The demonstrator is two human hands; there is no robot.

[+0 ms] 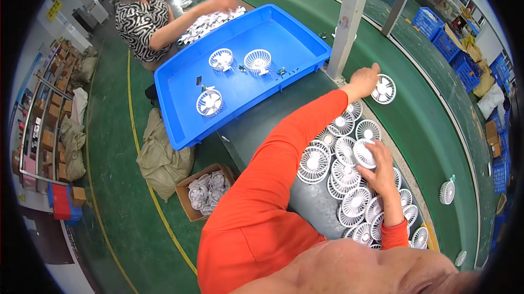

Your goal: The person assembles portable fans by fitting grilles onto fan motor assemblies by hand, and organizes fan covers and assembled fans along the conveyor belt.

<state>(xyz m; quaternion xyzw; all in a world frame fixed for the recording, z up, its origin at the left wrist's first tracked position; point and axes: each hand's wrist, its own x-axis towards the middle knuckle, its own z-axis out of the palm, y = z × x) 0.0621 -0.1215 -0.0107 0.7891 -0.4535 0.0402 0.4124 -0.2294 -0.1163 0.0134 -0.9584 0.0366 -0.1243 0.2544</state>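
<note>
White round grille (364, 154) — finely ribbed — sits in the right fingers (380, 153).

The yellow sign (54, 9) seems too small to read.

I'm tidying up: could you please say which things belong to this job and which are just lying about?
Likely in use: fan at left hand, white fan piece in right hand, piled fan pieces, blue tray.
Likely lying about: beige sack, blue crates.
</note>
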